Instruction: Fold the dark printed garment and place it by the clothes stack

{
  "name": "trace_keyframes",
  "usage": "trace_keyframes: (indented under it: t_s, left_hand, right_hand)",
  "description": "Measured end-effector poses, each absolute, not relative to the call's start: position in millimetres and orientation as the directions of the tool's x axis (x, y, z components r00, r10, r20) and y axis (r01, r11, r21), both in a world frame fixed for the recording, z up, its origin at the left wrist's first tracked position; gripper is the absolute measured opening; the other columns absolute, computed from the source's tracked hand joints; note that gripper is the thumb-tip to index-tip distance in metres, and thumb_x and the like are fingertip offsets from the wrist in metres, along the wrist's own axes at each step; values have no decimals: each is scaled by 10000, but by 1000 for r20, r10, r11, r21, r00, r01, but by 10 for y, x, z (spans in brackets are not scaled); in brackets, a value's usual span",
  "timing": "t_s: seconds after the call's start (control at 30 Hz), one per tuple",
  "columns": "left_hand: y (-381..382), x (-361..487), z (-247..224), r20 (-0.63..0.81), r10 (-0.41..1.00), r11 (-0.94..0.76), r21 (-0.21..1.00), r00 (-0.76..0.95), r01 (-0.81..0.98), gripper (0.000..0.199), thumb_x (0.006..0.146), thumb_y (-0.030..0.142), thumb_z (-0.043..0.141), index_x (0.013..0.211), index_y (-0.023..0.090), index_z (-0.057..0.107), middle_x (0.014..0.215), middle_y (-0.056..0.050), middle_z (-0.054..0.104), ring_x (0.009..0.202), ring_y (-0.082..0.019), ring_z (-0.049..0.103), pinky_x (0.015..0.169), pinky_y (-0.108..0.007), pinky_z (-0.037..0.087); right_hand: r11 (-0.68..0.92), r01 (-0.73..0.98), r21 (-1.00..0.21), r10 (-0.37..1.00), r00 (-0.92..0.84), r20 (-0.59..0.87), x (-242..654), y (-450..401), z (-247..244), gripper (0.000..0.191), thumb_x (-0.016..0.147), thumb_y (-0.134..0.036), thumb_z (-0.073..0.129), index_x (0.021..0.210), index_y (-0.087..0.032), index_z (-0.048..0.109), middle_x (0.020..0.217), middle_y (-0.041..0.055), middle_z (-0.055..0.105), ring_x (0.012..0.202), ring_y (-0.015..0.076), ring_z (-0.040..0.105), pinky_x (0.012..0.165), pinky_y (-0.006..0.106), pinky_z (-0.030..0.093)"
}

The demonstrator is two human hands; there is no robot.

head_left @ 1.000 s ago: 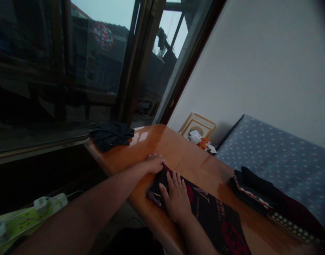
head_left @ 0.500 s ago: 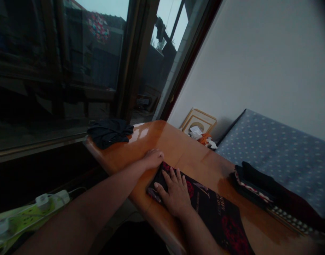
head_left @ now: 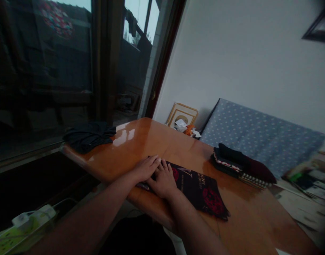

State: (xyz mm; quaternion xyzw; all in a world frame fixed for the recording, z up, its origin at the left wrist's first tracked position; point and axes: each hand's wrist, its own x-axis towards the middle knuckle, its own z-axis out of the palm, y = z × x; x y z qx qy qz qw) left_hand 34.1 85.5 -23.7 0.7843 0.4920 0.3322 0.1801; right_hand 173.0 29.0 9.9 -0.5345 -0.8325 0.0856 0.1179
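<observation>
A folded black garment (head_left: 193,186) with dark red round patterns and printed lettering lies flat on the glossy orange-brown wooden table (head_left: 141,136). My left hand (head_left: 147,168) rests on the garment's left end, its fingers stretched out and touching the other hand. Just beside it, my right hand (head_left: 164,180) lies flat on the cloth with fingers extended. Part of the garment's left end is hidden under both hands.
A crumpled dark cloth (head_left: 89,136) lies at the table's far left corner. Folded clothes (head_left: 239,163) are stacked on the right. Behind stand a gold picture frame (head_left: 182,113) and a blue dotted panel (head_left: 257,134). A power strip (head_left: 27,226) is at lower left.
My left hand has moved from the bare table beside the garment onto its left end, next to my right hand. The view has turned to the right.
</observation>
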Motion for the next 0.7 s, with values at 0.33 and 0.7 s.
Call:
trace_keyframes:
  t_s: [0.33, 0.7]
  left_hand:
    - [825, 332, -185, 241, 892, -453, 467, 383, 760, 623, 1002, 573, 219, 1483, 229, 413, 1554, -86, 418, 1439, -223, 362, 1168, -370, 236]
    - [727, 392, -108, 129, 906, -423, 297, 403, 856, 825, 925, 715, 247, 1552, 182, 306, 1631, -117, 218, 1511, -304, 165, 1184, -546, 123]
  right_hand:
    - [362, 839, -407, 932, -309, 191, 2124, 416, 239, 547, 1013, -426, 293, 1489, -195, 431, 1543, 72, 424, 1459, 222, 313, 1199, 384, 205]
    - [62, 981, -183, 990, -37, 138, 2527, 355, -101, 882, 942, -710, 163, 1553, -83, 274, 1620, 153, 220, 1514, 308, 115, 1206, 473, 37]
